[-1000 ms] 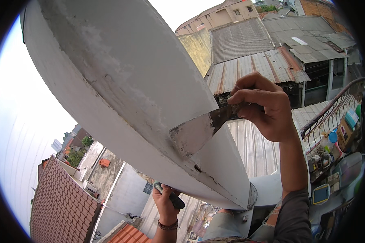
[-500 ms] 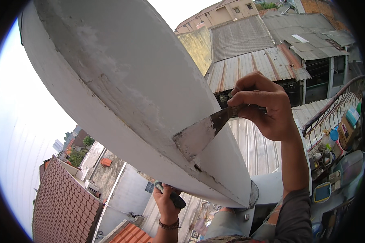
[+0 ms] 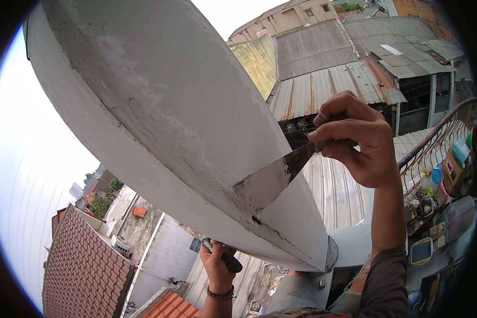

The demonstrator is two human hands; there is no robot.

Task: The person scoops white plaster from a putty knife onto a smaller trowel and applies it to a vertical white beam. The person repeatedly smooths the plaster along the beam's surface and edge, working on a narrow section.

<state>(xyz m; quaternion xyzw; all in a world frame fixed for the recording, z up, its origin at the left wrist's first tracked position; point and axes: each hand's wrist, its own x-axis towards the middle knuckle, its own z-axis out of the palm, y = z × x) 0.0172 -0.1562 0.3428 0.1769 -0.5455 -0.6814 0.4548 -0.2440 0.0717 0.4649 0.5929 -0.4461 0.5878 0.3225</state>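
Observation:
My right hand pinches the handle end of a putty knife, its wide blade smeared with pale filler. The blade lies against the top face of a thick white concrete ledge, close to its long edge. Rough grey patching runs along that edge, with a small dark hole and a crack beside the blade's corner. Below the ledge, my left hand is closed around a dark, rounded tool handle; the rest of that tool is hidden.
A rusty curved railing borders the right side, with boxes, bottles and tubs crowded behind it. Beneath the ledge lie a brown tiled roof and orange roof tiles. Corrugated metal roofs spread out beyond. My knees show at the bottom.
My right hand has moved a little to the right, sliding the putty knife along the ledge toward its near end. The left hand has stayed in place.

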